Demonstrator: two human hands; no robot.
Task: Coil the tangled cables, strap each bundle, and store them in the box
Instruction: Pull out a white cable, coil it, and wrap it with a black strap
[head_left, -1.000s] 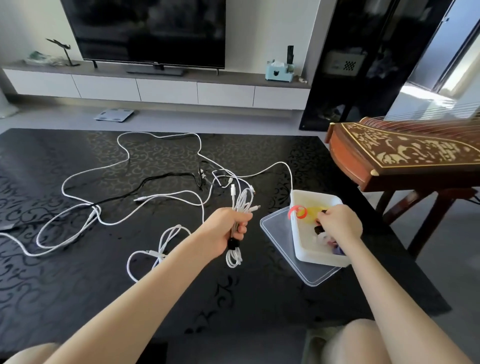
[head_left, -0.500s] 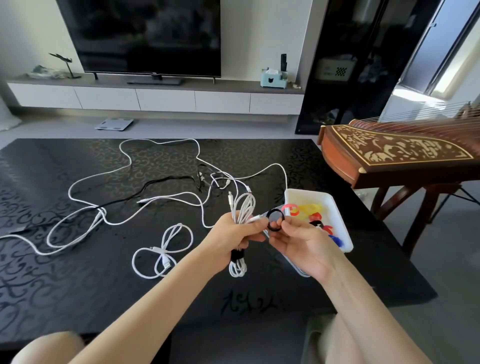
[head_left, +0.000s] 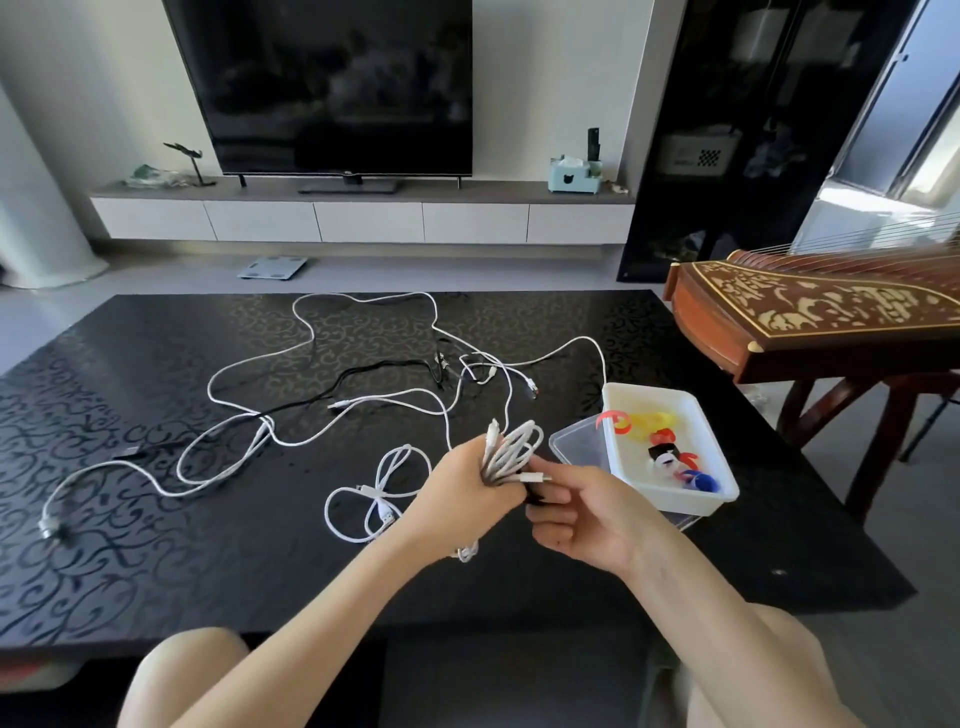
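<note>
My left hand (head_left: 467, 491) grips a coiled white cable bundle (head_left: 511, 449) above the black table (head_left: 208, 545). My right hand (head_left: 587, 512) is right beside it and pinches a black strap (head_left: 535, 493) against the bundle. A white box (head_left: 670, 491) to the right holds several coloured straps (head_left: 657, 441), with its clear lid (head_left: 579, 447) lying partly under it. A small loose white cable (head_left: 374, 491) lies left of my hands. Long white cables (head_left: 322, 415) and a black cable (head_left: 363, 374) sprawl tangled across the table behind.
A wooden stringed instrument (head_left: 810, 317) on a stand sits at the table's right edge. Beyond the table are a TV (head_left: 332, 83) on a low cabinet, a scale (head_left: 272, 267) on the floor and a dark display cabinet (head_left: 753, 130).
My right hand lifted a black strap out of the box and brought it to the bundle. The strap, held as an open ring half a second ago, now lies against the coil.
</note>
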